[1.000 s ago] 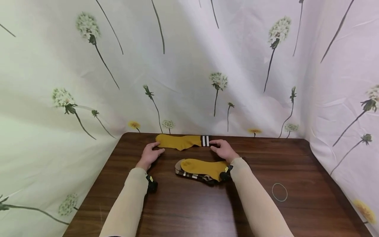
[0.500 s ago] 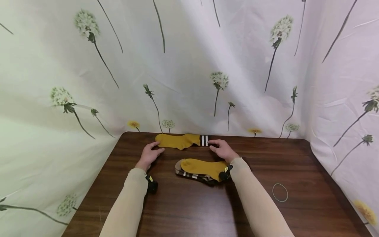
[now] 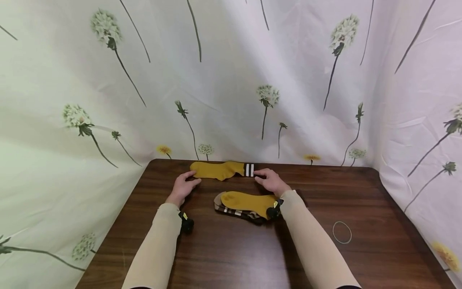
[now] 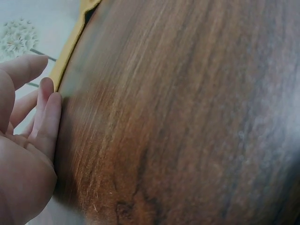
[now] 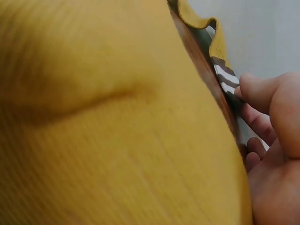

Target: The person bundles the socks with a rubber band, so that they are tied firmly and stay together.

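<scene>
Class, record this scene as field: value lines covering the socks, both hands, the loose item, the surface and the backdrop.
Far yellow sock: laid lengthwise along the far edge
Left hand: at that sock's toe end
Right hand: at its striped cuff
Near yellow sock: on top of patterned sock fabric
Thin pale ring: lying right of the right sleeve
Table: dark brown, wood-grained
Backdrop: pale cloth, dandelion print

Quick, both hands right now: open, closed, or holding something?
Left hand: open, at the toe of the far yellow sock, holding nothing.
Right hand: open, at that sock's striped cuff, holding nothing.
</scene>
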`<state>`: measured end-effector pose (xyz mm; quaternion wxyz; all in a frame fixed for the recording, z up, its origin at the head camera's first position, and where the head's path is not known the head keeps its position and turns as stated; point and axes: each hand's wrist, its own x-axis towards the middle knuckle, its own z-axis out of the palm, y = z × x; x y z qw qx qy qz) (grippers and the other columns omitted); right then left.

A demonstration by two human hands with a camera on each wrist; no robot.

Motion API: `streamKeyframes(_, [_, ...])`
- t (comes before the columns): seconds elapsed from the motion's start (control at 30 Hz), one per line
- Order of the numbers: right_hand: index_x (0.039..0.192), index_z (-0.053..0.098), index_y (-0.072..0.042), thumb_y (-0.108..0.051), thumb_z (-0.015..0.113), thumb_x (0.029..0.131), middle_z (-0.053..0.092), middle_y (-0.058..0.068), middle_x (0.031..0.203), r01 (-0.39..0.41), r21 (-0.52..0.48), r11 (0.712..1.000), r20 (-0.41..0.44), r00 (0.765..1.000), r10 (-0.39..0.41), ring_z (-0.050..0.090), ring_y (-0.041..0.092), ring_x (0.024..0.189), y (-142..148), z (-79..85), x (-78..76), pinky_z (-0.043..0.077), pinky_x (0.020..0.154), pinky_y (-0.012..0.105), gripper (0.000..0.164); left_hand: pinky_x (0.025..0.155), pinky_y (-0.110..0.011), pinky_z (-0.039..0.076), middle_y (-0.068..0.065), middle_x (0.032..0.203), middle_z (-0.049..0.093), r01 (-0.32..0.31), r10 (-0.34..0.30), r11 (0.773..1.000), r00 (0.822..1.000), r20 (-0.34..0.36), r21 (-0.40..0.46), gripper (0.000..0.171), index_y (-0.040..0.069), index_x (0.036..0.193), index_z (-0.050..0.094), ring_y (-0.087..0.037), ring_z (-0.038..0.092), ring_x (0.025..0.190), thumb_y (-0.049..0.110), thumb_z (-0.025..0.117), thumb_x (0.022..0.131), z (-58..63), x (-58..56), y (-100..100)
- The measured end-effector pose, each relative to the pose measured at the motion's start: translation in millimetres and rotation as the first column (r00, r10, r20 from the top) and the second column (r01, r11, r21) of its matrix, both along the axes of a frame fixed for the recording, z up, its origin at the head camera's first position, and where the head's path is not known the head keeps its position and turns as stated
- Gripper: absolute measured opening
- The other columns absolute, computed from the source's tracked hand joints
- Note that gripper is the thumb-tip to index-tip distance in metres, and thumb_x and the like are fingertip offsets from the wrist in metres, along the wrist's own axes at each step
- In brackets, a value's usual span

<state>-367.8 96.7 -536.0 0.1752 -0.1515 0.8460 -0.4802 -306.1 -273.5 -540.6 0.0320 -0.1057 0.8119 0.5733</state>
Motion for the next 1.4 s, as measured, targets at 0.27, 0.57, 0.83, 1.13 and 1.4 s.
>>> streamKeyframes(0.27, [0.15,0.056,-0.001,-0.015,0.054,0.111,0.041,0.022,0.16,0.015,-0.082,0.997,-0.007,1.0,-0.016,0.034,0.042,0.151,4.1,5.7,-2.0,0.032,0.121,0.059,0.041,0.119,-0.049,0.039,-0.018,0.169,0.031,-0.009,0.009,1.0,1.0,-0.013,0.015,0.059,0.005,0.158,0.046,-0.035,0.042,0.147,0.019,0.065,0.105,2.8,-5.9,2.8])
streamKeyframes(0.57, [0.146,0.06,-0.001,-0.016,0.051,0.112,0.048,0.019,0.157,0.059,-0.083,0.995,0.029,0.998,-0.057,0.045,0.04,0.143,3.1,12.0,5.8,0.039,0.117,0.056,0.038,0.117,-0.047,0.042,-0.019,0.169,0.03,-0.028,0.029,0.995,1.0,-0.003,0.097,0.054,0.003,0.157,0.047,-0.036,0.044,0.148,0.018,0.062,0.107,-2.4,-4.9,5.5])
streamKeyframes(0.83, [0.143,0.064,-0.001,-0.018,0.056,0.11,0.056,0.018,0.152,0.106,-0.115,0.988,0.028,0.994,-0.103,0.052,0.038,0.14,3.3,19.1,11.6,0.046,0.113,0.054,0.038,0.112,-0.04,0.047,-0.018,0.166,0.036,-0.072,0.073,0.988,0.997,0.001,0.139,0.05,0.003,0.155,0.05,-0.032,0.047,0.142,0.016,0.06,0.108,-2.4,0.7,5.6])
streamKeyframes(1.13, [0.131,0.072,0.002,-0.015,0.066,0.105,0.063,0.022,0.14,0.182,-0.237,0.954,0.012,0.983,-0.184,0.065,0.037,0.125,4.4,17.3,19.9,0.058,0.098,0.042,0.031,0.089,-0.015,0.053,-0.018,0.162,0.041,-0.095,0.098,0.972,0.995,-0.004,0.217,0.051,0.0,0.152,0.053,-0.015,0.058,0.122,0.01,0.066,0.104,4.0,5.6,7.9])
streamKeyframes(1.4, [0.122,0.075,0.006,-0.011,0.071,0.101,0.065,0.021,0.136,0.223,-0.292,0.93,-0.019,0.971,-0.239,0.073,0.034,0.11,9.1,22.9,26.1,0.061,0.091,0.041,0.027,0.101,-0.036,0.055,-0.027,0.148,0.053,-0.205,0.234,0.901,0.972,-0.029,0.382,0.044,-0.014,0.139,0.059,-0.014,0.073,0.105,0.0,0.07,0.099,1.4,9.5,12.9])
